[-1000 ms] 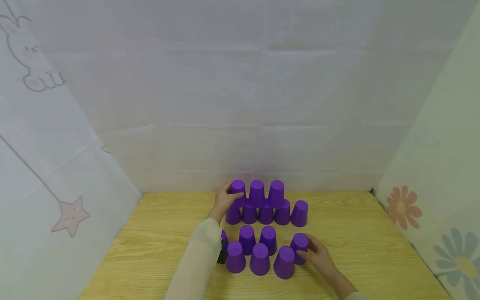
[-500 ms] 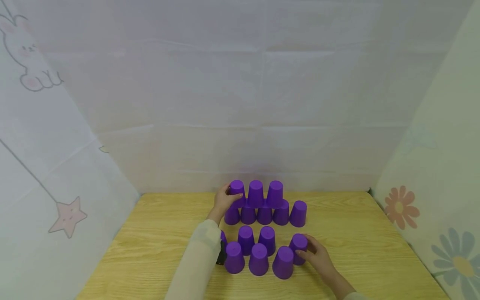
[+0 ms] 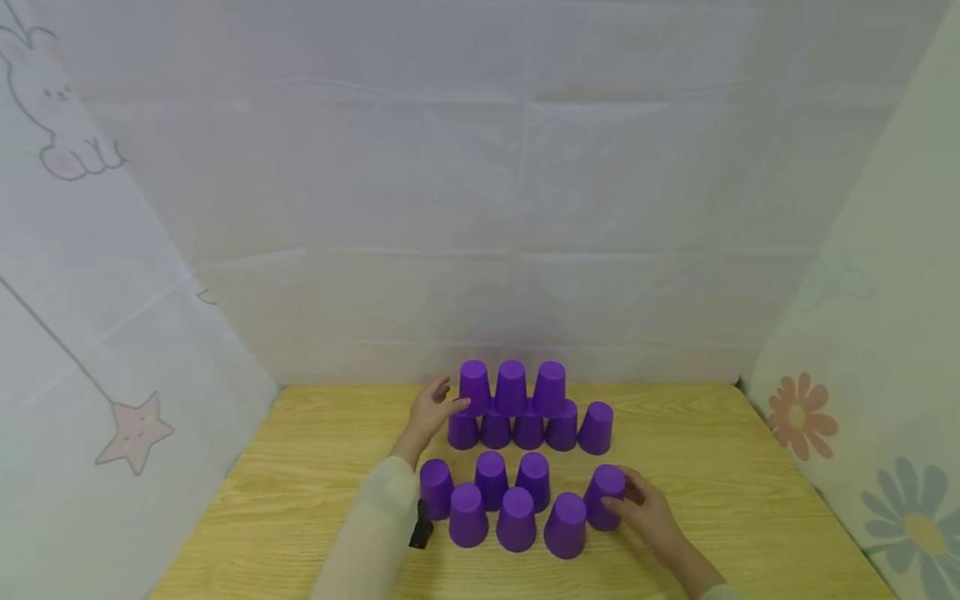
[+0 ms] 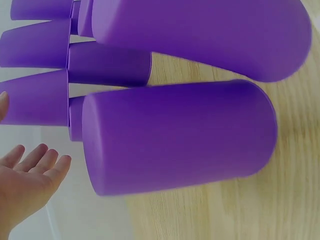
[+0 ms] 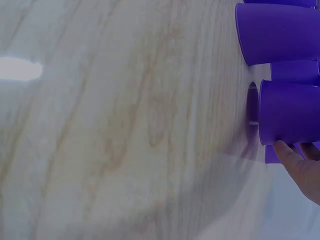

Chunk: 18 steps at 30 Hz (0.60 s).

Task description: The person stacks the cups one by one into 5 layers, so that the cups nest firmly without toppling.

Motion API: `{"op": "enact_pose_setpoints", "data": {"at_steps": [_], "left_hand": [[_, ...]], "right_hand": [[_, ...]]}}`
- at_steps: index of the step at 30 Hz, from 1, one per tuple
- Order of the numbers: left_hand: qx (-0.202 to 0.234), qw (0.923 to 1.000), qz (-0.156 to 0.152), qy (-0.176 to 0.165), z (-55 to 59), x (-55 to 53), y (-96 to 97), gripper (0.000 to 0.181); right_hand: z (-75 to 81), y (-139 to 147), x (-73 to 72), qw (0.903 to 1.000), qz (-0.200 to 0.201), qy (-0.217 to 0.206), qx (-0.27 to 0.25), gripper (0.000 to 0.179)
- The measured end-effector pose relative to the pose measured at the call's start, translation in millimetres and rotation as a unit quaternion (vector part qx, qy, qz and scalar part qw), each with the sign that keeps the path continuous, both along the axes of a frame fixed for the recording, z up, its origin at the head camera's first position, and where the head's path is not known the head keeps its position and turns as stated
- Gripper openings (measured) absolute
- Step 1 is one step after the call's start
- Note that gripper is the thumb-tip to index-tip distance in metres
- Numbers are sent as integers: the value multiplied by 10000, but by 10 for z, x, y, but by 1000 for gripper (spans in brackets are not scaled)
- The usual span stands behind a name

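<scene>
Three upside-down purple cups form an upper row on a back row of purple cups [image 3: 596, 428]. Beside the leftmost upper cup [image 3: 473, 385] is my left hand [image 3: 429, 417], its fingers spread and its thumb tip at the cup's lower side. In the left wrist view that hand [image 4: 31, 182] shows with its fingers loose, holding nothing. At the front right, my right hand [image 3: 651, 517] grips a purple cup [image 3: 604, 497] between thumb and fingers. The right wrist view shows this cup [image 5: 290, 112] with its rim just off the table, above its dark reflection.
Several more upside-down purple cups stand in front, among them a near one [image 3: 566, 527] close to the held cup and one [image 3: 436, 489] by the left sleeve. A black strap-like item [image 3: 422, 529] is near that sleeve. A pale cloth backdrop [image 3: 525, 208] rises behind the wooden table [image 3: 712, 467].
My left hand has let go of the leftmost upper cup and drawn back to the left. My right hand has shifted slightly right with its cup, which now tilts a little.
</scene>
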<state>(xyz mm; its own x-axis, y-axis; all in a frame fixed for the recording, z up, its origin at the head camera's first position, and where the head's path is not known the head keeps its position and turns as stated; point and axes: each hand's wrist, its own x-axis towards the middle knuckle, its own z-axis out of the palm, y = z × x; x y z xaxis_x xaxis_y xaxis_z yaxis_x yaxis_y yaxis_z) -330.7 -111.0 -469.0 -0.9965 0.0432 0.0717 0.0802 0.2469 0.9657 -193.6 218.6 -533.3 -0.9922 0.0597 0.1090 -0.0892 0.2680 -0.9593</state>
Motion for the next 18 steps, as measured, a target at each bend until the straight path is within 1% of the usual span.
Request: {"op": "enact_pose_setpoints", "data": {"at_steps": [3, 6, 7, 9, 11, 16, 18], "left_hand": [[37, 10000, -25, -72, -25, 32, -64, 69], [179, 9997, -127, -42, -32, 97, -119, 68], [213, 9996, -169, -32, -36, 127, -138, 68], [204, 9995, -259, 9, -52, 195, -178, 68], [187, 9994, -302, 19, -80, 268, -218, 67], [153, 9993, -352, -30, -161, 467, -289, 69], [101, 9992, -390, -65, -193, 536, -300, 70]], "right_hand": [[54, 33, -7, 9998, 12, 167, 108, 51], [125, 62, -32, 9997, 63, 132, 201, 51], [154, 76, -41, 9998, 140, 59, 106, 52], [197, 98, -65, 9996, 221, -5, 193, 52], [237, 119, -96, 9992, 360, 16, 171, 51], [344, 156, -182, 9974, 623, 225, 293, 50], [388, 167, -217, 9966, 656, 315, 378, 50]]}}
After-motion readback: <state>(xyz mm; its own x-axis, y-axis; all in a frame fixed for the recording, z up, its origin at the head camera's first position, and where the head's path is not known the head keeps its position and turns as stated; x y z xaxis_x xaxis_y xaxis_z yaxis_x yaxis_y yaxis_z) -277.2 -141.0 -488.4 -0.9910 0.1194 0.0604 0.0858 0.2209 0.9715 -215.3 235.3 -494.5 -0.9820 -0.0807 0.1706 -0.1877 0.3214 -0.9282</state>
